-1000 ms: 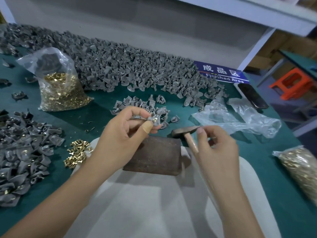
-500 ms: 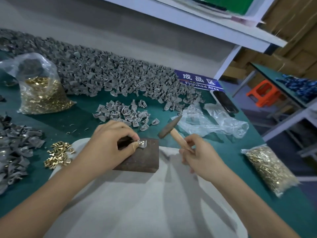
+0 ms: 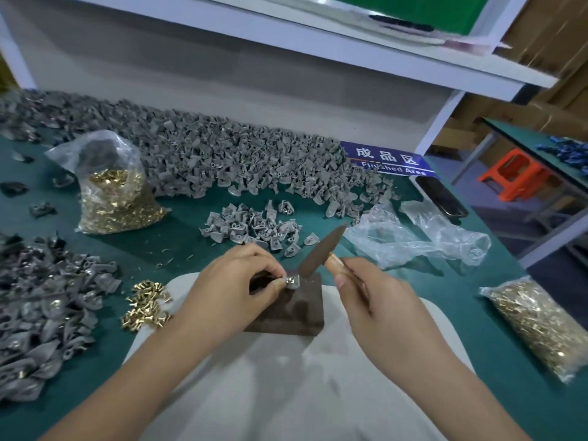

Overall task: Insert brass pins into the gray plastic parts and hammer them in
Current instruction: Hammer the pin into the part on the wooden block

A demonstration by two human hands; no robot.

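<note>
Left hand (image 3: 235, 291) pinches gray plastic part (image 3: 293, 280) on dark block (image 3: 288, 308), steadying its pin for striking. Right hand (image 3: 378, 310) grips hammer (image 3: 321, 251), head on the part. Loose brass pins (image 3: 147, 305) near left; gray parts pile (image 3: 251, 222) far. Fingertips sit close to the strike point.

Two hands: left (image 3: 235, 294), right (image 3: 386, 310). One hammer (image 3: 321, 253). One dark block (image 3: 289, 308). Two bags of brass pins (image 3: 116, 198) (image 3: 541, 326). One empty bag (image 3: 413, 240). One phone (image 3: 440, 197). One sign (image 3: 386, 162). One orange stool (image 3: 517, 173). Gray plastic parts (image 3: 222, 163) too many to count.
</note>
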